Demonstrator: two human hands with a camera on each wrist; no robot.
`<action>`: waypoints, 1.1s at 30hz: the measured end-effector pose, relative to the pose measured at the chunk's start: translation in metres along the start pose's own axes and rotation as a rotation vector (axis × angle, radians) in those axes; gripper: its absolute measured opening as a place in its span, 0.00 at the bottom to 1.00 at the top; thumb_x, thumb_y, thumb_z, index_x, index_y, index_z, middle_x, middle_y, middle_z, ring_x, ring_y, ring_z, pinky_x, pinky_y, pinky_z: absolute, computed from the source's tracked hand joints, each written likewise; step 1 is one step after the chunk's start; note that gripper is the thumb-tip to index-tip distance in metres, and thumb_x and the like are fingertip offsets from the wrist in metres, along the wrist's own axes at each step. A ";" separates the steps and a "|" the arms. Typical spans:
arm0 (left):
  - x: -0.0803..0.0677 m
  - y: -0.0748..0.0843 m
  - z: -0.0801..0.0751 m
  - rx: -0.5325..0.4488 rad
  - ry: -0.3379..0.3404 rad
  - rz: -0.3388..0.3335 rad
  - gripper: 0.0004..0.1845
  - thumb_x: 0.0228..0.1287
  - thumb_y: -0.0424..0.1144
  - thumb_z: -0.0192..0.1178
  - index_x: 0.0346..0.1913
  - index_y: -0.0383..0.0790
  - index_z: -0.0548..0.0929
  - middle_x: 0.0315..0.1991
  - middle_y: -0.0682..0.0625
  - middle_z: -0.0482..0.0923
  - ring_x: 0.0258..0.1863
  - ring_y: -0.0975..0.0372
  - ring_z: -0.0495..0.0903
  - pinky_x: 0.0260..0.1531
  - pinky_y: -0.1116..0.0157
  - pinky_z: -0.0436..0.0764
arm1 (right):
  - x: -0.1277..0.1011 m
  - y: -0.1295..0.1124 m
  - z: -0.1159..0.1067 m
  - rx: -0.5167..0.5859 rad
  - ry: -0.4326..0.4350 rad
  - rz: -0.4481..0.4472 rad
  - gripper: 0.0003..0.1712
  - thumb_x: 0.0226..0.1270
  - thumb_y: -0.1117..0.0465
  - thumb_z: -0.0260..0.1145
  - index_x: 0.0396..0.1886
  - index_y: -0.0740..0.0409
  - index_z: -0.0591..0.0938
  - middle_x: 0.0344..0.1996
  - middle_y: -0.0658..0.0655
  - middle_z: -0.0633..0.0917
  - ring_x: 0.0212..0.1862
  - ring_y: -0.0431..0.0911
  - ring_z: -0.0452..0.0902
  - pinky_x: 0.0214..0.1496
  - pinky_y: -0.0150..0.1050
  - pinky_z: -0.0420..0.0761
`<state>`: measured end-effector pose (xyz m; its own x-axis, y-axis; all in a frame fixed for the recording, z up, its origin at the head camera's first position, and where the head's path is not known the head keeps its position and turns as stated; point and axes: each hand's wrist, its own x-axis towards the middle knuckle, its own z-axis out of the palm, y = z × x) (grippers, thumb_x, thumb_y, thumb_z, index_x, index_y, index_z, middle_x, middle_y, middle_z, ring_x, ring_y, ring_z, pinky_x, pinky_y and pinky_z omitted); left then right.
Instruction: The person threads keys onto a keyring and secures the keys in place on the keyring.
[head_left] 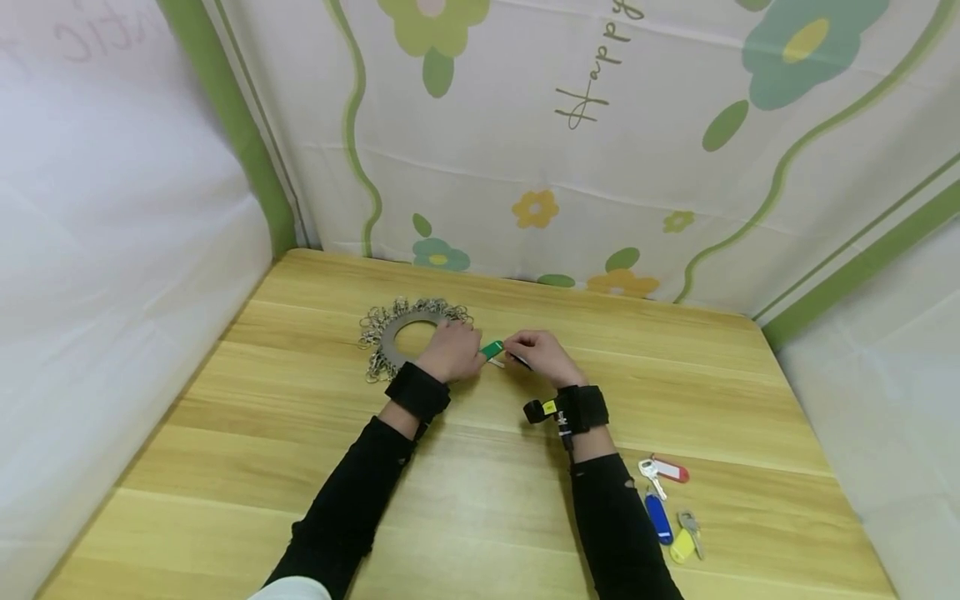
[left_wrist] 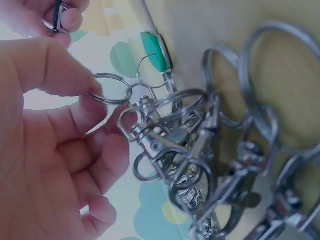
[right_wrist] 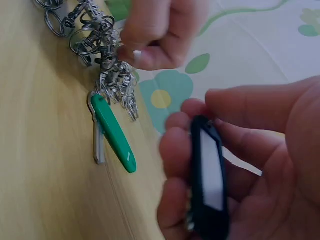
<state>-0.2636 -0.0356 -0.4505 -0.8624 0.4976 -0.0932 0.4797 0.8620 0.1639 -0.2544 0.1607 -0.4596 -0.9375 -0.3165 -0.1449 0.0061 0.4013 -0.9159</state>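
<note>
On the table at left lies a flat grey ring (head_left: 390, 340) hung all round with metal clasps and split rings. Over its right side is my left hand (head_left: 453, 350), and the left wrist view shows its thumb and forefinger pinching one split ring (left_wrist: 112, 102). A green key tag (right_wrist: 115, 132) with a silver key (right_wrist: 98, 147) is attached at the ring's edge, between my hands. My right hand (head_left: 546, 354) holds a black key tag (right_wrist: 212, 175) with a white label in its fingers, close right of the green tag.
Near the right forearm lie a red key tag (head_left: 672, 472) with a key (head_left: 651, 476), a blue key tag (head_left: 658, 518) and a yellow key tag (head_left: 682, 547) with a key (head_left: 690, 527). Behind the wooden table (head_left: 480, 517) hangs a flowered cloth (head_left: 465, 167); white cloth walls flank it.
</note>
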 end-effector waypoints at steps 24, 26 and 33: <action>-0.006 -0.005 -0.013 -0.054 0.160 0.115 0.08 0.67 0.31 0.54 0.45 0.45 0.73 0.37 0.51 0.76 0.39 0.56 0.74 0.49 0.55 0.68 | 0.014 -0.013 0.032 -0.160 0.132 -0.073 0.11 0.66 0.60 0.64 0.46 0.55 0.85 0.39 0.52 0.83 0.32 0.46 0.75 0.32 0.38 0.74; -0.007 -0.004 -0.014 -0.072 0.168 0.138 0.06 0.67 0.31 0.54 0.43 0.45 0.73 0.34 0.51 0.75 0.35 0.57 0.73 0.46 0.55 0.68 | 0.016 -0.013 0.033 -0.161 0.127 -0.083 0.10 0.66 0.60 0.64 0.45 0.54 0.85 0.40 0.52 0.83 0.32 0.46 0.74 0.32 0.37 0.73; -0.006 -0.004 -0.016 -0.085 0.174 0.162 0.04 0.67 0.32 0.54 0.38 0.45 0.72 0.28 0.53 0.72 0.28 0.58 0.70 0.42 0.56 0.65 | 0.018 -0.011 0.037 -0.151 0.121 -0.101 0.07 0.66 0.61 0.64 0.40 0.54 0.85 0.35 0.53 0.83 0.29 0.46 0.73 0.31 0.37 0.72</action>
<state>-0.2626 -0.0439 -0.4349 -0.7938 0.5980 0.1107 0.6049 0.7574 0.2456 -0.2582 0.1185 -0.4656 -0.9657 -0.2598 -0.0010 -0.1337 0.4999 -0.8557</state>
